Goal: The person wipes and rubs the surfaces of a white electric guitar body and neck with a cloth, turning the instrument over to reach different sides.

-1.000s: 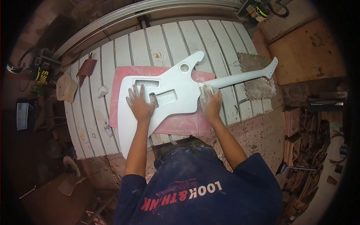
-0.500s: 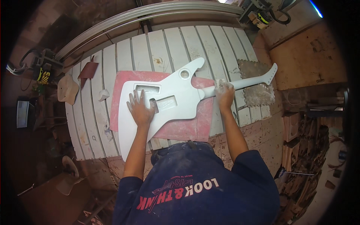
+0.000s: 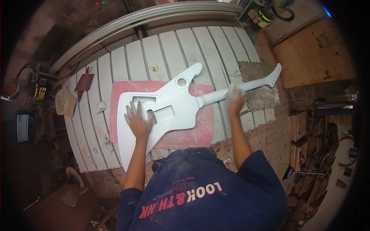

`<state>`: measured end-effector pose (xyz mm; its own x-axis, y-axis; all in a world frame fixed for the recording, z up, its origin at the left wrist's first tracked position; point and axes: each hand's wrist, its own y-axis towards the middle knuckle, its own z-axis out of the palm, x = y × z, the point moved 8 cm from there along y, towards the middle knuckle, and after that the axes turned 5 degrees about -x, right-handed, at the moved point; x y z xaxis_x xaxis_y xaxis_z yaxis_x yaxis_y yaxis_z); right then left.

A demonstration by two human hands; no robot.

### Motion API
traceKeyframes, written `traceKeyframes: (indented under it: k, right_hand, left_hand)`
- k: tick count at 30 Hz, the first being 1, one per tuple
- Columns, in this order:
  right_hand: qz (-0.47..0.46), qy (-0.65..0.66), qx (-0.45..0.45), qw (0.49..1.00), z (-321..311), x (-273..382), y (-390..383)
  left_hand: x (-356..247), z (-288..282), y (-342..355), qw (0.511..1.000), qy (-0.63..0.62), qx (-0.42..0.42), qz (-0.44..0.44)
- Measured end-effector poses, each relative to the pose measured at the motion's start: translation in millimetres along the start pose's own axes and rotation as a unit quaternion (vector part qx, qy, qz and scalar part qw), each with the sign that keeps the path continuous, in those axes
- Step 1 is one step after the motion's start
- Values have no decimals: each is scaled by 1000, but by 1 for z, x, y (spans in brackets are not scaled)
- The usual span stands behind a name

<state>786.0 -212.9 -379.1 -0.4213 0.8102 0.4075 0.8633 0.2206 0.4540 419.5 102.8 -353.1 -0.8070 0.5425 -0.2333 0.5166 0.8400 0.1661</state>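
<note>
A white, unfinished electric guitar (image 3: 178, 115) with an angular body lies back side up, its rectangular cavities and one round hole showing. Its headstock points to the far right. My left hand (image 3: 138, 121) rests flat on the body beside the cavities, fingers spread, holding nothing. Around the guitar neck (image 3: 213, 98), about midway along, my right hand (image 3: 236, 101) is closed. Its fingers are whitish and smeared by motion, so I cannot tell if a thin sheet lies under them. Beneath the body is a dusty pink mat (image 3: 200, 133).
White slats form the tabletop (image 3: 129, 63). A brown sheet (image 3: 84, 82), a crumpled white piece (image 3: 101, 107) and a beige cap (image 3: 65, 101) lie at left. A grey-brown mat (image 3: 262, 98) sits below the headstock. A metal rail (image 3: 154, 15) spans the far side.
My right hand has slid along the neck toward the headstock. My left hand stays on the body in nearly the same spot. The whole view has shifted slightly.
</note>
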Motion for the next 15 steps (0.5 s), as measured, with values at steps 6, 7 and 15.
traceKeyframes:
  k: [6, 7, 15]
  right_hand:
    - [-77, 131, 112, 982, -3, 96, -54]
    - [-74, 133, 110, 982, -1, 99, -45]
    - [-299, 241, 222, 896, -15, 216, -130]
  left_hand:
    - [5, -1, -2, 1000, -4, -9, -2]
    - [3, -2, 0, 1000, -2, -10, 1]
    - [10, 2, -3, 1000, -5, -2, 17]
